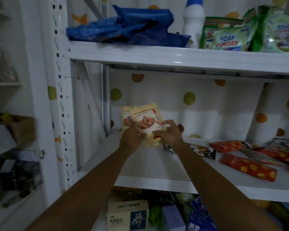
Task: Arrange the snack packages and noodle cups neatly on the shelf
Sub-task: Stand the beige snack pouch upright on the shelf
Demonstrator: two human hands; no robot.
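Up top lie a crumpled blue plastic bag (123,25), a white bottle (193,25) and green soap powder bags (227,37).

Home storeroom, white shelving (173,59), soap powder (225,37), snacks (247,166)

The white middle shelf (140,165) carries two cream snack pouches (146,120) upright at about 11 o'clock, red-and-yellow packets (248,166) lying flat toward 3 o'clock, and a dark packet (205,151) between them near the centre.
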